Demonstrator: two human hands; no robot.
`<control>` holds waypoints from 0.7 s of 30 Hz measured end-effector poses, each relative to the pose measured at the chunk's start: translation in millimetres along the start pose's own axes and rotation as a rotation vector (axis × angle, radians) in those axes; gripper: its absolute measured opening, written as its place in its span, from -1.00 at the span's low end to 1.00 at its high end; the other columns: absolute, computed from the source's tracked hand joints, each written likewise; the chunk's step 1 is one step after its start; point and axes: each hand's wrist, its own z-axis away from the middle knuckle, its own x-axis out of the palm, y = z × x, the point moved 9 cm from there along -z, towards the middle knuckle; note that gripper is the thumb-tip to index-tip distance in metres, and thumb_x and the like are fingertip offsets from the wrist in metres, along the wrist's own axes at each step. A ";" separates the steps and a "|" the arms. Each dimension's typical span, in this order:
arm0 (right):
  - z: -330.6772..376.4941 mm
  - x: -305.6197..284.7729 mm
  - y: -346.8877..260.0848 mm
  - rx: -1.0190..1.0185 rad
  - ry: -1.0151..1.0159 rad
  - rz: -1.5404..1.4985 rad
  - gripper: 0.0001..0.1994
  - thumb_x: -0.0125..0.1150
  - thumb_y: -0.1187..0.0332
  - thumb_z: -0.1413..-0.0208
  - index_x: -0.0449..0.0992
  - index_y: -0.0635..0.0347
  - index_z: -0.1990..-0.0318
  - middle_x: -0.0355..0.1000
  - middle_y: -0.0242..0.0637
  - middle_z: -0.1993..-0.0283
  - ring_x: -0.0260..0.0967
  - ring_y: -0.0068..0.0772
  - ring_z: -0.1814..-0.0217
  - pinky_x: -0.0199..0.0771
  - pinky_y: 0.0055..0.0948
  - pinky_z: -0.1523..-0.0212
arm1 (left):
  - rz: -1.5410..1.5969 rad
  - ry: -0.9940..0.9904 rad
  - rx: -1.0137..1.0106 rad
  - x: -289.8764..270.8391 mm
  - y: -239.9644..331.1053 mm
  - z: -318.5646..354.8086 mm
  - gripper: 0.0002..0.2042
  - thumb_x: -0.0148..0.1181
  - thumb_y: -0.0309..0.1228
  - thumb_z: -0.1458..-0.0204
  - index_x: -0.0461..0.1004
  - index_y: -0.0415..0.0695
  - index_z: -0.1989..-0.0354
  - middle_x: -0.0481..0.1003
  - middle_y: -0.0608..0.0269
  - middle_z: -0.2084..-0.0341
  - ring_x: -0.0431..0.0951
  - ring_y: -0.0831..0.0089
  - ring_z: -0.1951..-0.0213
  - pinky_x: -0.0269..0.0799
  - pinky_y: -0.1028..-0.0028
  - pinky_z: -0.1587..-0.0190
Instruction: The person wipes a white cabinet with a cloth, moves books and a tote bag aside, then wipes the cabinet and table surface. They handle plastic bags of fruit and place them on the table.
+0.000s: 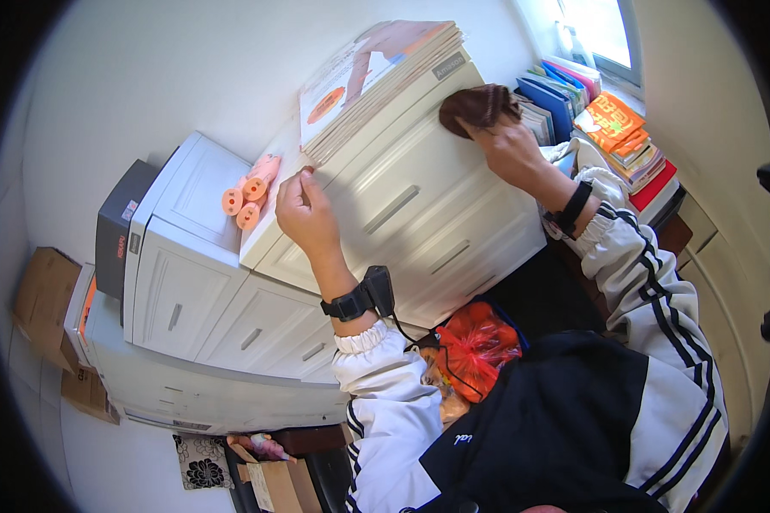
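My right hand (512,147) is closed on a dark brown cloth (479,107), which lies against the upper right corner of a white drawer cabinet (419,218). The cloth covers part of the cabinet's front edge. Near the cabinet's upper left edge is my left hand (306,209), its fingers curled in. Whatever those fingers hold, if anything, is hidden. Between the two hands a stack of flat printed boards (376,85) rests on the cabinet top. Pink foam-like rolls (252,192) lie on the top, left of my left hand.
A smaller white cabinet (188,265) adjoins on the left, beside a dark grey box (120,231). Folders (547,103) and piled books (637,162) stand at right below the window. A red plastic bag (479,346) sits close to my body. Cardboard boxes (47,299) are at far left.
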 end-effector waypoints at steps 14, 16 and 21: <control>-16.2 20.2 -130.9 -0.217 0.110 -0.209 -0.72 0.13 0.37 0.07 0.57 0.12 0.15 0.47 -0.37 0.24 0.36 -0.32 0.04 0.29 -0.36 -0.09 | -0.066 0.056 -0.080 0.4 -2.0 0.2 -0.74 0.02 -0.38 -0.14 0.60 -0.30 0.31 0.58 0.12 0.41 0.56 0.32 0.38 0.42 0.41 0.25; -18.8 20.7 -122.0 -0.245 0.083 -0.213 -0.76 0.13 0.36 0.08 0.58 0.09 0.21 0.47 -0.39 0.25 0.37 -0.32 0.04 0.31 -0.36 -0.07 | -0.063 0.039 -0.106 1.3 -5.2 -0.6 -0.74 0.03 -0.38 -0.15 0.59 -0.33 0.29 0.63 0.13 0.33 0.59 0.43 0.33 0.44 0.48 0.21; -9.2 10.5 -51.7 -0.141 0.058 -0.100 -0.80 0.11 0.38 -0.03 0.59 0.10 0.19 0.52 -0.30 0.14 0.46 -0.32 0.12 0.48 -0.33 0.15 | 0.002 0.073 -0.092 0.5 -5.4 0.7 -0.75 0.02 -0.40 -0.14 0.59 -0.32 0.33 0.58 0.14 0.41 0.56 0.33 0.36 0.42 0.41 0.25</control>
